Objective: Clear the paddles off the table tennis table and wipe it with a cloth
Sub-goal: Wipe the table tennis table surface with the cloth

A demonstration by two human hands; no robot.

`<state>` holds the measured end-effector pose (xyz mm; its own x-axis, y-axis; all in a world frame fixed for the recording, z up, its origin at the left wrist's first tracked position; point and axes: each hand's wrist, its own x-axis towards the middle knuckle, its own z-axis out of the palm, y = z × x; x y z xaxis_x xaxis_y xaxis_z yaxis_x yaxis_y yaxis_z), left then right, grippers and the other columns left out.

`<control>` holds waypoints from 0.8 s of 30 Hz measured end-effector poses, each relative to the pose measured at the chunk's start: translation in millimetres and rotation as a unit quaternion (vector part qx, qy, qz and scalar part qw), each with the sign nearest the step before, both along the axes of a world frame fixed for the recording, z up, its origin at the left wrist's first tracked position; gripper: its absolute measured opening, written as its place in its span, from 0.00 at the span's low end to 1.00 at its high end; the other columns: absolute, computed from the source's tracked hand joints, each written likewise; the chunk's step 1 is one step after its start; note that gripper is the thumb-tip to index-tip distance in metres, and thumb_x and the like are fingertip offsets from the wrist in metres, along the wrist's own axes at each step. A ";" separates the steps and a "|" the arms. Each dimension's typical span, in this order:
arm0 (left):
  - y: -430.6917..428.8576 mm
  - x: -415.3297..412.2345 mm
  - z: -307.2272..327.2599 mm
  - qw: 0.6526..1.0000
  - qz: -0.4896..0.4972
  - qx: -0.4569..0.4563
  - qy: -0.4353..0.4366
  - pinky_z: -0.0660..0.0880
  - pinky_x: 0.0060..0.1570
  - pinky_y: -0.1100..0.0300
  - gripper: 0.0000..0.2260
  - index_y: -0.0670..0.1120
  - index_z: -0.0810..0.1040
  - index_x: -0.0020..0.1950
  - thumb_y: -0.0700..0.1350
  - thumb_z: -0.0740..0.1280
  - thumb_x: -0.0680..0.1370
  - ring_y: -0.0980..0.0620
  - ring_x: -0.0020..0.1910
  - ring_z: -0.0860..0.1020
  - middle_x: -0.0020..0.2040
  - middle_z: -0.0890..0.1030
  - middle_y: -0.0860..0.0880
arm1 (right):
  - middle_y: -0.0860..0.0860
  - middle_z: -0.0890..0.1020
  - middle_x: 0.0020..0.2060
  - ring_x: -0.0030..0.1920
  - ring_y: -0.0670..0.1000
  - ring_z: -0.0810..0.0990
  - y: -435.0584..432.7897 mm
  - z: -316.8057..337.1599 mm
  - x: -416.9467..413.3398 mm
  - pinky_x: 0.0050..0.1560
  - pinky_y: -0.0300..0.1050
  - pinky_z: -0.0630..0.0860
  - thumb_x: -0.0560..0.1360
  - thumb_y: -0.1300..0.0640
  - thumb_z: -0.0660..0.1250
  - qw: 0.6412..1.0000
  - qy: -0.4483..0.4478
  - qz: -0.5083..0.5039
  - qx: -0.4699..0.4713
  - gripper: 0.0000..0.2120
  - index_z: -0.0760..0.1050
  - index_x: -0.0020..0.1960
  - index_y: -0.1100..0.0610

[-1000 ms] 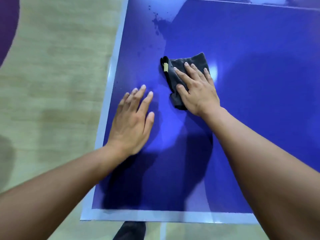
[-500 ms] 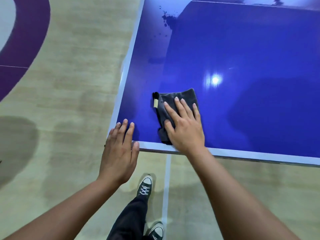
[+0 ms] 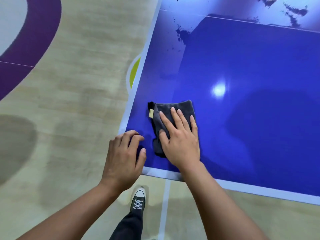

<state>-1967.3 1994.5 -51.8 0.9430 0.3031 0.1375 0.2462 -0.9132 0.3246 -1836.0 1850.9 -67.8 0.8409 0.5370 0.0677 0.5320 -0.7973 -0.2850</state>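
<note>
No paddles show on the blue table tennis table (image 3: 251, 63), so wiping seems under way. The right hand (image 3: 180, 142) presses the folded grey cloth (image 3: 174, 108) with flat, spread fingers near the table's 7 o'clock corner. The left hand (image 3: 123, 156), fingers loosely curled, holds nothing. Dark smears (image 3: 181, 33) toward 12 o'clock look unwiped.

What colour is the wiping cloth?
Dark grey cloth, with a small tan tag, head view.

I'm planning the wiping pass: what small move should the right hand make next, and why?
Probably push the cloth forward along the left edge of the table. The right hand presses it flat by the near corner, and dark splatter marks lie farther up that side.
</note>
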 end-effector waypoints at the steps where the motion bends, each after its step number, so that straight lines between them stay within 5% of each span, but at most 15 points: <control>1: 5.2 10.1 -0.7 1.000 -0.006 0.000 0.003 0.68 0.56 0.49 0.16 0.45 0.77 0.62 0.51 0.59 0.79 0.42 0.57 0.75 0.64 0.76 0.47 | 0.47 0.58 0.82 0.82 0.47 0.51 8.9 0.3 15.6 0.81 0.58 0.46 0.80 0.42 0.50 1.000 0.005 -0.003 -0.002 0.28 0.59 0.80 0.39; 6: 37.8 86.0 -4.3 1.000 -0.003 -0.004 0.016 0.67 0.65 0.46 0.24 0.43 0.72 0.72 0.52 0.60 0.78 0.39 0.68 0.72 0.74 0.70 0.42 | 0.47 0.57 0.82 0.82 0.46 0.49 44.8 0.6 96.1 0.81 0.56 0.43 0.80 0.42 0.49 0.999 0.004 -0.032 -0.010 0.28 0.57 0.81 0.39; 18: 135.7 331.0 -9.1 1.000 -0.027 -0.014 -0.006 0.62 0.74 0.45 0.25 0.41 0.71 0.74 0.48 0.57 0.79 0.38 0.75 0.67 0.76 0.68 0.40 | 0.45 0.54 0.82 0.81 0.44 0.47 106.4 0.8 296.5 0.81 0.54 0.40 0.82 0.43 0.50 0.993 0.027 -0.115 -0.029 0.26 0.55 0.81 0.37; 24: 137.9 345.9 -23.0 0.999 -0.026 -0.015 0.020 0.58 0.79 0.46 0.28 0.40 0.67 0.78 0.52 0.51 0.81 0.40 0.79 0.62 0.79 0.66 0.40 | 0.47 0.55 0.82 0.82 0.46 0.48 130.9 0.0 394.9 0.80 0.55 0.38 0.82 0.43 0.50 0.984 0.037 -0.174 -0.028 0.27 0.56 0.81 0.38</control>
